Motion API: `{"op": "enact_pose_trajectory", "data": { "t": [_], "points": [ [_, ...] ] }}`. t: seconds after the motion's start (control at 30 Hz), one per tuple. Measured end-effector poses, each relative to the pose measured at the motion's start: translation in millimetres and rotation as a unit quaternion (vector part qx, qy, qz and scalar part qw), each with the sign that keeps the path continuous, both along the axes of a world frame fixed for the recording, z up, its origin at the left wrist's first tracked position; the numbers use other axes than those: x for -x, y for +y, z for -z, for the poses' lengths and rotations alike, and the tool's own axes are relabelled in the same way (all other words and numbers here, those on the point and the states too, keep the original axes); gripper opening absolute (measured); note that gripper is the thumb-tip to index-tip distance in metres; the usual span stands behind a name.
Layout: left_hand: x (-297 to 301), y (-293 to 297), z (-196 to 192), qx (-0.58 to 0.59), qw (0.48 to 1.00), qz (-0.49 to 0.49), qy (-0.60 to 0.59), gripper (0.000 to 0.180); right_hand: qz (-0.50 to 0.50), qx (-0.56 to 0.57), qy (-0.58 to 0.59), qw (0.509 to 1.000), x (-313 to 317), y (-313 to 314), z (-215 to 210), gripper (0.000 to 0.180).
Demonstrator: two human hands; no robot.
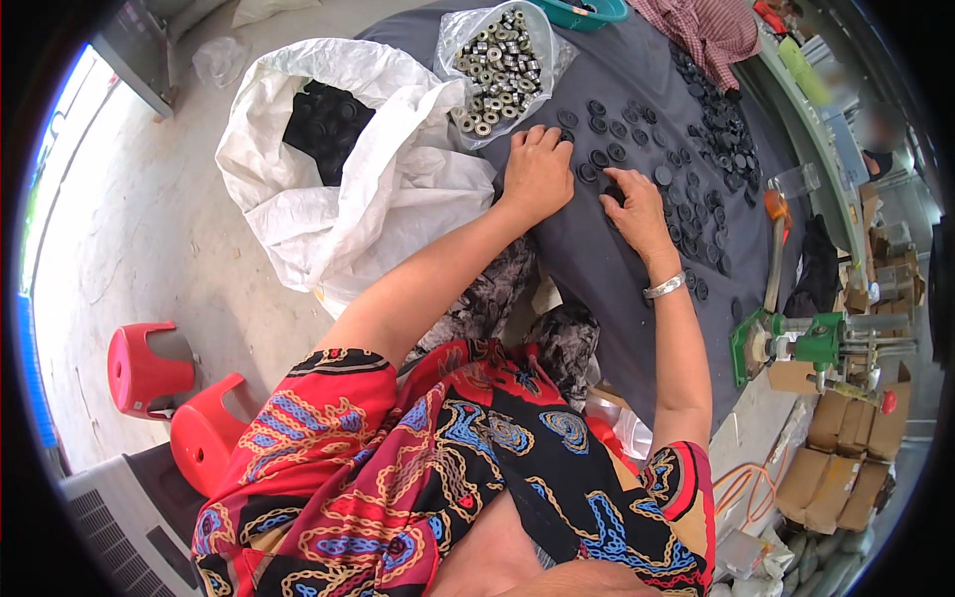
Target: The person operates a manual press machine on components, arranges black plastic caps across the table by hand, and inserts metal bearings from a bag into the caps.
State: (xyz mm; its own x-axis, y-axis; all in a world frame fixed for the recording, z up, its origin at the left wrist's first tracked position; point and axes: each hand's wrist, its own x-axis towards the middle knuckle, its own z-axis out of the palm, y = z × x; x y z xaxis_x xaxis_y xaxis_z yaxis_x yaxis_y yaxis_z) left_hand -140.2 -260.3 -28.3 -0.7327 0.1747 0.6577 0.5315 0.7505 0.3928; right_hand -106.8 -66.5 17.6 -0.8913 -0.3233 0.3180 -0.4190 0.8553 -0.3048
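My left hand point(538, 177) rests at the near left of the grey cloth, beside a clear bag of small metal bearings point(500, 80). Its fingers are curled down, and whatever they may hold is hidden. To its right, my right hand point(638, 214) pinches a round black plastic part point(615, 193) between thumb and fingers, low over the cloth. Several similar round black parts point(686, 213) lie spread around and beyond that hand. A denser heap of black parts point(729, 139) lies farther right.
A white woven sack point(288, 214) holding black parts stands left of the grey-covered table point(607, 289). A green hand press point(796, 343) and a hammer point(775, 249) are at the right. A teal basin point(582, 14) sits at the back; red stools point(149, 370) stand lower left.
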Motion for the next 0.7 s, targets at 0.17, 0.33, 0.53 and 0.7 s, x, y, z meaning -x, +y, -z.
{"op": "enact_pose_trajectory", "data": {
  "t": [0.17, 0.33, 0.53, 0.7],
  "points": [
    [-2, 2, -2, 0.003, 1.0, -0.005, -0.015, 0.028, -0.004, 0.056, -0.004, 0.998, 1, -5, 1, 0.043],
    [-1, 0, -1, -0.003, 1.0, -0.002, -0.011, 0.028, -0.02, 0.094, 0.003, 0.995, 2, -6, 2, 0.048],
    [0, 1, 0, -0.006, 1.0, 0.003, 0.001, 0.028, -0.008, 0.131, 0.042, 0.99, 3, -3, -2, 0.033],
    [0, -1, 1, -0.006, 1.0, 0.0, 0.004, 0.028, 0.012, 0.071, 0.028, 0.997, -25, 14, -19, 0.026]
  ]
}}
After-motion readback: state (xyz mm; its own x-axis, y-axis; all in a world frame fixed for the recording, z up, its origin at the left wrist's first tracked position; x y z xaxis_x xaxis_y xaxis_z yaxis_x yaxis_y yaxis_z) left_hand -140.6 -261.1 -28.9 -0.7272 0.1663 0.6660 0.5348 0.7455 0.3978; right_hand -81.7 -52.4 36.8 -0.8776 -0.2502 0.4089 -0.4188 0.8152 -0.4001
